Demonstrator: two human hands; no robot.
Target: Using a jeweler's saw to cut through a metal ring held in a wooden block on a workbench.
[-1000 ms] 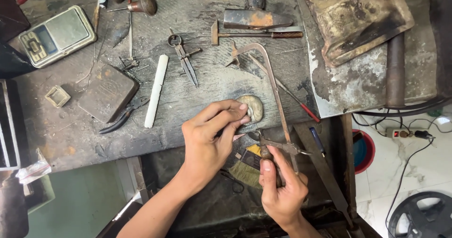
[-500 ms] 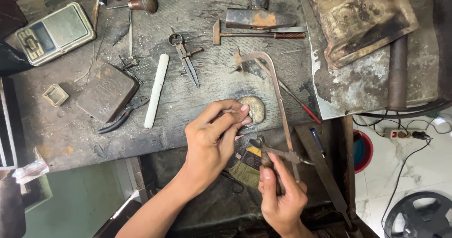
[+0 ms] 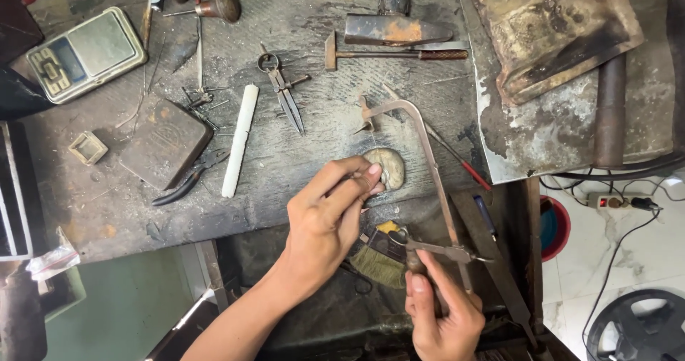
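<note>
While fingers (image 3: 371,179) pinch it, stone (image 3: 391,167) rests underneath.

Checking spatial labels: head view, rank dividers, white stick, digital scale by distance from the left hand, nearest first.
1. Dividers: just up and left of the left hand, mid-bench.
2. White stick: further left, lying beside the pliers.
3. Digital scale: far upper-left corner of the bench.
Dividers and stick are fairly close in distance; the scale is clearly farthest.
</note>
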